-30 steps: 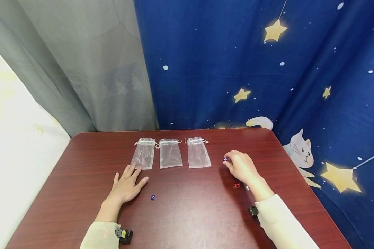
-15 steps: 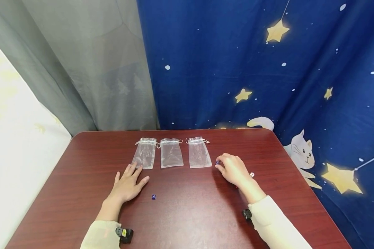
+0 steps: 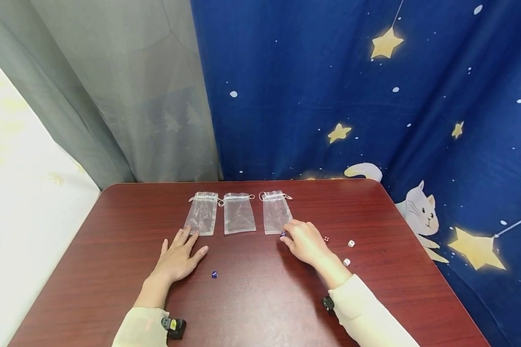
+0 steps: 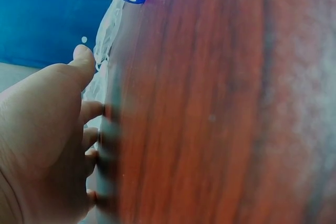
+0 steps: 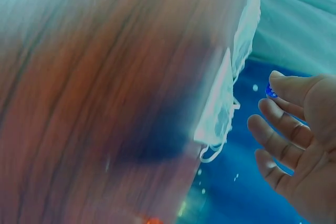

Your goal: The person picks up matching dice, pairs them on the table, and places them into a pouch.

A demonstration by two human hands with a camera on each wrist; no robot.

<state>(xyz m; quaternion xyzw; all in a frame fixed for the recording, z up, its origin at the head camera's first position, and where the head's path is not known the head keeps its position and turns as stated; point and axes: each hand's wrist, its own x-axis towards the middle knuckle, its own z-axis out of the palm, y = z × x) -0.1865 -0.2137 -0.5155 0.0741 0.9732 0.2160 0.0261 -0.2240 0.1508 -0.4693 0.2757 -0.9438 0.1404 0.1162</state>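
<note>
In the head view my right hand (image 3: 306, 245) pinches a blue die (image 3: 282, 234) between thumb and forefinger, by the lower edge of the right mesh drawstring bag (image 3: 276, 212). The right wrist view has this blue die (image 5: 271, 91) at the thumb tip, the other fingers loosely bent. My left hand (image 3: 175, 258) lies with fingers spread, its fingertips at the bottom edge of the left mesh bag (image 3: 203, 212). Another blue die (image 3: 214, 274) sits on the table, right of the left thumb. Between the two bags lies a middle mesh bag (image 3: 239, 214).
Behind the right hand are a red die (image 3: 326, 239) and two white dice, an upper white die (image 3: 351, 243) and a lower white die (image 3: 347, 262). The dark red table (image 3: 252, 299) ends at a blue curtain (image 3: 286, 96) and a grey curtain (image 3: 156, 120).
My right hand has moved left with the blue die, from beside the bags to the right bag's lower edge. Red and white dice it was covering now show. The left hand stays put.
</note>
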